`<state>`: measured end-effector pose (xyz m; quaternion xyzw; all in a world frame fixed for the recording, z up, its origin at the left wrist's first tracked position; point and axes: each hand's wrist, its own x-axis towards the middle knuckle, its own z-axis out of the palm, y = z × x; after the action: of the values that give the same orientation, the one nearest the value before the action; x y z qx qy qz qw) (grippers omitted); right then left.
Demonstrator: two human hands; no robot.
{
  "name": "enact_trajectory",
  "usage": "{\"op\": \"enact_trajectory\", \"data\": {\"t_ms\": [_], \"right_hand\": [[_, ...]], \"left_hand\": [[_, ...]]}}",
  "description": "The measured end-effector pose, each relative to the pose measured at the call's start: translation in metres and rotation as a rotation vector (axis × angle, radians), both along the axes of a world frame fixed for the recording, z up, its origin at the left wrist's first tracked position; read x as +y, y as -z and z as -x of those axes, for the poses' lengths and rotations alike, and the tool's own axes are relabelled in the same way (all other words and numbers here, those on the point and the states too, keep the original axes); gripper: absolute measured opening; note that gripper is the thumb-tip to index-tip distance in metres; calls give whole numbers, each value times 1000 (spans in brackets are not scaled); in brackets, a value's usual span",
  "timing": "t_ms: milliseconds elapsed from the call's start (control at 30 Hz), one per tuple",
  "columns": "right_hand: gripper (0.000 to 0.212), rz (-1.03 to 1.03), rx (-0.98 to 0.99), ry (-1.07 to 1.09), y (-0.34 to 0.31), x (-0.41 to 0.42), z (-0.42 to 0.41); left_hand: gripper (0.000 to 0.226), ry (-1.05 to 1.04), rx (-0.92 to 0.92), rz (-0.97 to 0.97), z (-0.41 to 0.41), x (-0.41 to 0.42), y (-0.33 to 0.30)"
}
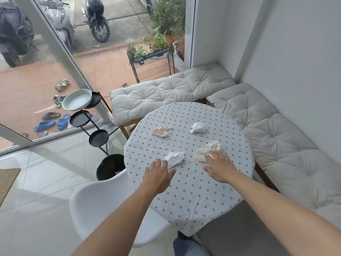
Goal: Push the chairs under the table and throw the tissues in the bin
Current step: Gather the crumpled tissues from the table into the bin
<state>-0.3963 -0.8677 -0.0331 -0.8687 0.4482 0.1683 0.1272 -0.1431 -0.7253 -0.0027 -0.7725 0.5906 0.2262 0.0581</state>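
Observation:
A round table [190, 191] with a dotted cloth carries several crumpled tissues. My left hand [158, 174] lies flat and open, fingertips touching a white tissue [175, 158]. My right hand [220, 168] is open too, its fingers resting on a cream tissue [207, 150]. Farther back lie a beige tissue [162, 131] and another white tissue [198, 128]. A white shell chair [103, 202] stands at the table's left, partly under it. A grey chair seat [243, 231] sits at the near right edge. The dark round bin [108, 166] stands on the floor left of the table.
Cushioned benches [276, 145] line the wall behind and right of the table. A black tiered stand [86, 117] with a pale bowl stands left of the table by the glass door. A woven mat [7, 182] lies at the far left.

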Motion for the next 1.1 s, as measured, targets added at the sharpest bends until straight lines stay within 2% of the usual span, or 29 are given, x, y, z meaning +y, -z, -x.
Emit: {"op": "enact_trajectory", "data": {"t_ms": [200,367,433,533,600,767,967,1100], "right_hand": [[67,-63,118,93,36,-67,-32],[69,-122,124,173,72,-77,-47],[61,-89,58,192,82,-69,-48],[37,5,-84,206,90,-55,-48],[26,30,-110,225,91,-47,-49],[22,39,-198,271,89,-41,-56],[18,143,-404,324,70,-85,-88],[17,221,-446,344,60,-127,-113]], "left_hand": [[71,-33,89,-14,-21,-44,16],[68,15,116,-99,-30,-65,41],[65,57,130,-120,-34,-75,51],[62,142,138,-122,-37,-92,65],[60,218,141,-104,-37,-103,73],[69,467,109,-59,-39,-122,99],[22,554,165,75,-56,-124,107],[27,497,215,198,-92,-135,112]]}}
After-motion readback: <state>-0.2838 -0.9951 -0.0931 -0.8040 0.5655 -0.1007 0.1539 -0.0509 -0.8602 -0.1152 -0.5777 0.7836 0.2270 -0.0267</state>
